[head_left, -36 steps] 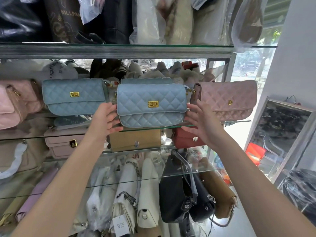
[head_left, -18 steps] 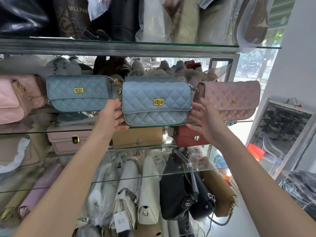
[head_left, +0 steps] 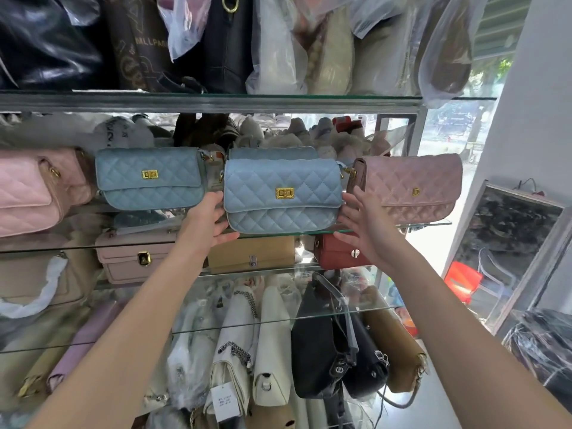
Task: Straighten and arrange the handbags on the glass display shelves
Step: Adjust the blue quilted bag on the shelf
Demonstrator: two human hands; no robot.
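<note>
Left hand [head_left: 207, 221] and right hand [head_left: 363, 226] open, fingers straight, flanking middle blue bag [head_left: 283, 168] ends; bag upright on glass shelf [head_left: 427, 224].

White wall [head_left: 541, 88] rt, bright window [head_left: 448, 128], framed mirror [head_left: 507, 243].

quilted blue handbag [head_left: 282, 189], upright, on glass shelf [head_left: 427, 224]
</note>
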